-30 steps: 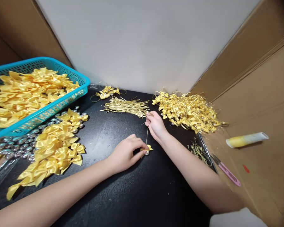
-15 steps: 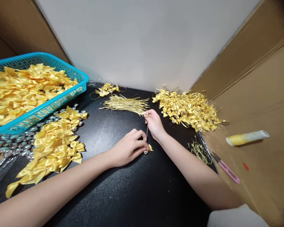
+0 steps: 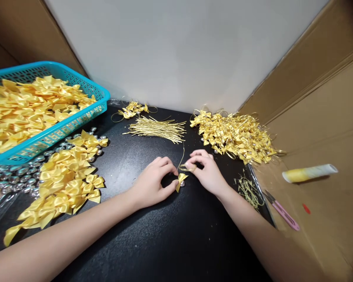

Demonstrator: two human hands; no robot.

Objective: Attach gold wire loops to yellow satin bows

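My left hand (image 3: 156, 181) is closed, thumb and forefinger pinching a yellow satin bow (image 3: 181, 181) just above the black tabletop. A small silver bead (image 3: 182, 183) shows at the bow's right side. From the bow a thin gold cord (image 3: 182, 154) runs upward, one end standing loose. My right hand (image 3: 206, 170) is beside it, its thumb and finger closed on a looped part of the gold cord. Beyond the hands lies a bundle of cut gold cords (image 3: 157, 129).
On the left are a teal basket (image 3: 104, 98) of yellow bows, silver beads (image 3: 16, 178) and loose bows (image 3: 67, 176). Finished-looking corded bows (image 3: 232, 135) are heaped at right. Cord scraps (image 3: 248, 192), pink-handled snips (image 3: 282, 211) and a yellow-and-white roll (image 3: 310, 173) lie further right.
My right hand has come down and right, from the cord bundle to beside the bow. The cord, stretched straight before, now bends in a loop. The bow now shows more fully in my left fingers.
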